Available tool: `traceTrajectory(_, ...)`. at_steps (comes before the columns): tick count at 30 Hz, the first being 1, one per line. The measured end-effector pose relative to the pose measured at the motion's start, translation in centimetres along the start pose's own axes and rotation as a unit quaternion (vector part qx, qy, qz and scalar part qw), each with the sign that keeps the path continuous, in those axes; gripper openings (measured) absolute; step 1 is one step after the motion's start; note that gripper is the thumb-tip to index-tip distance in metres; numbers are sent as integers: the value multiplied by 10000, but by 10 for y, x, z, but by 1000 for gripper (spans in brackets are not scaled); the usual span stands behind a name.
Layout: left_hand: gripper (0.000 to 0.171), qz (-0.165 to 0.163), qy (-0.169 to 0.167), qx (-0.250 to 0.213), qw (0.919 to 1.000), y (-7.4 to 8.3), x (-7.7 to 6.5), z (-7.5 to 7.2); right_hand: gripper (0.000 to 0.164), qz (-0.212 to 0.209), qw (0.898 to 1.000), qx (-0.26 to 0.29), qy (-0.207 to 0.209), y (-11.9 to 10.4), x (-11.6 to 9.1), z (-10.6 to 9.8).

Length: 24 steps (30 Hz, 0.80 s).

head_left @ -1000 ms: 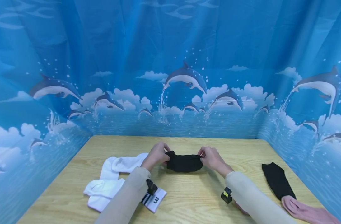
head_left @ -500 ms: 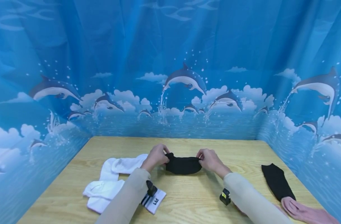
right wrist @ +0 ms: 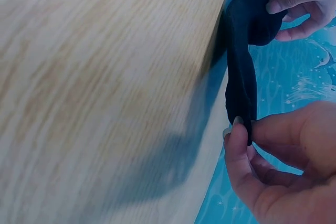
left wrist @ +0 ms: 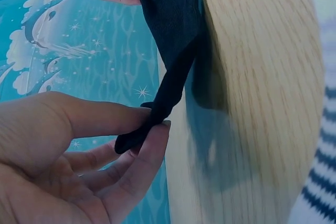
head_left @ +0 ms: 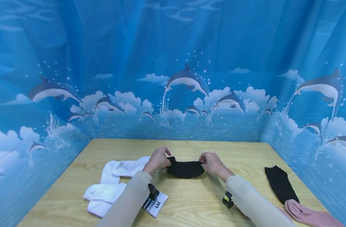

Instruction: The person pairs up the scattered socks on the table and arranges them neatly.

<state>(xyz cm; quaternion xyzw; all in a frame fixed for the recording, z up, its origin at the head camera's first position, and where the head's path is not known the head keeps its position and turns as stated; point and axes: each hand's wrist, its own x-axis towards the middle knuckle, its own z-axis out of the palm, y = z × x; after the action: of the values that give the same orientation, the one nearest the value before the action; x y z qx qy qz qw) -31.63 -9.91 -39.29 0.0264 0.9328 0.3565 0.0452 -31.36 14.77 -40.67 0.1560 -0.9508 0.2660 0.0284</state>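
Note:
A black sock (head_left: pixel 185 169) is stretched sideways between both hands near the middle of the table in the head view. My left hand (head_left: pixel 159 160) pinches its left end between thumb and fingers, seen close in the left wrist view, where the sock (left wrist: pixel 173 30) runs away from the thumb. The right hand (head_left: pixel 214 164) pinches the other end; in the right wrist view thumb and index finger of that hand (right wrist: pixel 283 156) meet on the fabric. The sock casts a shadow on the wood under it.
White socks (head_left: pixel 107 192) lie at the left, partly under the left sleeve, with a striped white cuff (head_left: pixel 156 204) beside it. Another black sock (head_left: pixel 281 183) and a pink sock (head_left: pixel 309 214) lie at the right. A dolphin-print curtain (head_left: pixel 173 123) surrounds the wooden table (head_left: pixel 190 201).
Both hands and the black sock sit slightly lower in the head view than a second ago, with the grip unchanged. The other socks stay put.

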Motion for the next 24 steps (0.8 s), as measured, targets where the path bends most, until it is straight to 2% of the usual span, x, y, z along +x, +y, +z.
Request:
traceTrajectory(7,39,52,9,8,10000,-2,-2,0,14,33,10000,-65,-47,1,1,3)
traceTrajectory(17,22,-82,-37,116,9999,-3,-1,3,15,21,9999,-81,-142,2,0,5)
traceTrajectory(24,19,-34,67,202,9998,-4,-2,5,16,38,9999,-34,-144,3,0,5)
